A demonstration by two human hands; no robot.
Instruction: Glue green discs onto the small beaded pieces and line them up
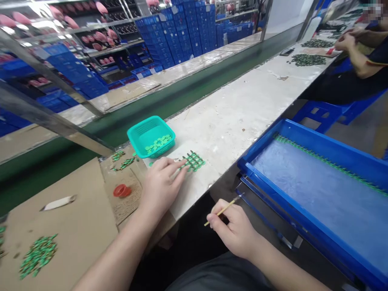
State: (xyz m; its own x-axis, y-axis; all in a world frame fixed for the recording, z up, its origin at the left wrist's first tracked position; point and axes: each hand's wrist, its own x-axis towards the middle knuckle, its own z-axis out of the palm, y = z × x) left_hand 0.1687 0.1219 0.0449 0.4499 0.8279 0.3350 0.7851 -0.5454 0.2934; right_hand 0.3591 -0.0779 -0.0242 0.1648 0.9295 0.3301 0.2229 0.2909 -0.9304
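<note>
My left hand (162,182) reaches over the white table, its thumb and index fingertips close together at the near-left edge of a group of small green pieces with dark stems (195,161). The fingertips pinch at one of these pieces, partly hidden by the fingers. The group lies in short rows. In my right hand (235,228) is a thin paintbrush (224,210) with a yellow handle, its tip pointing up and right, off the table's front edge. Behind my left hand stands a turquoise basket (142,137) with flat light-green discs (159,143) inside.
A small red dish (121,190), a whitish pointed tool (59,203) and a pile of green pieces (38,254) lie on cardboard at left. A blue tray (309,182) with a row of green pieces stands at right. Farther along, a person (360,48) sits by green piles.
</note>
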